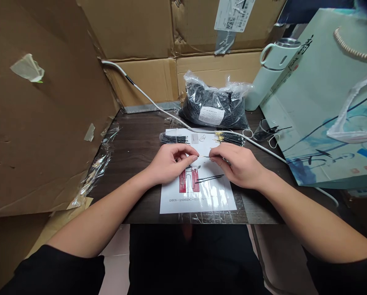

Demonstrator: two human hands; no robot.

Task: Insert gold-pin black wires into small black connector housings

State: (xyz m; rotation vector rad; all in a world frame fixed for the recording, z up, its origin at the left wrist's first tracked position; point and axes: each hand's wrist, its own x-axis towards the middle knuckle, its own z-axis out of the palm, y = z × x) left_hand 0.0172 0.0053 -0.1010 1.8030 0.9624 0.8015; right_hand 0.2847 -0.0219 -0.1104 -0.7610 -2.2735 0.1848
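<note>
Above a printed sheet, my left hand and my right hand face each other with a small gap between them. Both hands are closed in a pinch on the ends of a thin wire-like piece, its middle pale and shiny; my fingers cover the ends. Two thin black wire-like pieces lie on the sheet below. Beyond my left hand is a bundle of dark thin pieces. Past my right hand lies another dark bundle with yellow ends.
A clear bag of black pieces stands at the back, a white cable running in front of it. At the right are a small clear cup, a pale bottle and a paper bag. Cardboard walls the left.
</note>
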